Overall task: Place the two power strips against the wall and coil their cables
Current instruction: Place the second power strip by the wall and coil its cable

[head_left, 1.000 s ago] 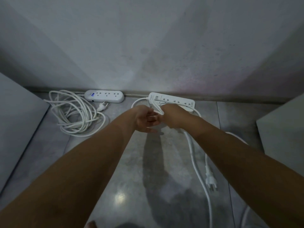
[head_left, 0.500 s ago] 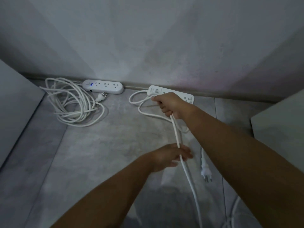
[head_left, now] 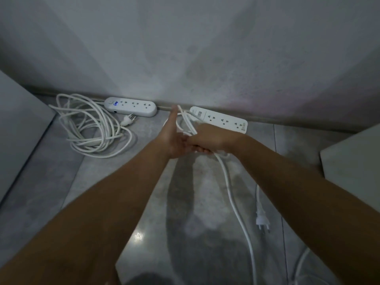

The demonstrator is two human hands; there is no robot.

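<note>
The square-ended power strip (head_left: pixel 222 120) is laid flat on the floor (head_left: pixel 123 182), right against the bottom of the wall (head_left: pixel 205 58). Its white cable (head_left: pixel 232 194) is looped up beside the strip's left end. The loops are gripped by the right hand (head_left: pixel 209 138), whose fingers are curled round them. The left hand (head_left: pixel 174 138) is held open next to it, with straight fingers pointed at the wall. The top of a loop is seen at its tip, touching it. From the right hand the white cable is run down over the floor toward the bottom edge. Its two-pin plug (head_left: pixel 262 220) is laid on the floor to the right of that run, apart from it.

The round-ended power strip (head_left: pixel 131 106) is set against the wall too, further left, and a small blue light is lit on it. Its long cable (head_left: pixel 92 128) is piled in loose rings on the floor at its left. The second plug (head_left: pixel 127 121) is laid just in front of that strip. The floor is made of grey tiles. A pale block is seen at the left edge (head_left: pixel 18 124) and another at the right edge (head_left: pixel 353 157).
</note>
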